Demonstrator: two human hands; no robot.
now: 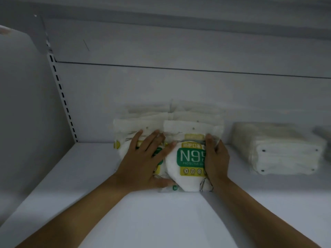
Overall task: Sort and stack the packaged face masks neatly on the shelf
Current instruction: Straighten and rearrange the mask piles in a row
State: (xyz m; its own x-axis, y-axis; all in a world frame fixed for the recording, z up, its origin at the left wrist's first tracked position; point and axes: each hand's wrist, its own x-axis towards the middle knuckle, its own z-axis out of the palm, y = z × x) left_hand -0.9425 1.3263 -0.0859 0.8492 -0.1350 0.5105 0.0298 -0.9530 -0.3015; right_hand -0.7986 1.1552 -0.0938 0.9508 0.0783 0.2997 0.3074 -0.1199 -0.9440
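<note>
Two rows of packaged N95 face masks lean against the back wall of a white shelf point(161, 221). The front right pack point(189, 158) shows a green N95 label and a white mask inside. My left hand point(143, 163) lies flat, fingers spread, on the front left pack point(123, 140), its thumb reaching onto the right pack. My right hand point(215, 160) holds the right edge of the N95 pack, fingers along its side. More white packs point(179, 111) stand behind these two.
A flat stack of white mask packs point(283, 151) lies on the shelf to the right. A slotted upright point(60, 93) runs down the back left corner. A grey rounded panel point(19, 104) fills the left side.
</note>
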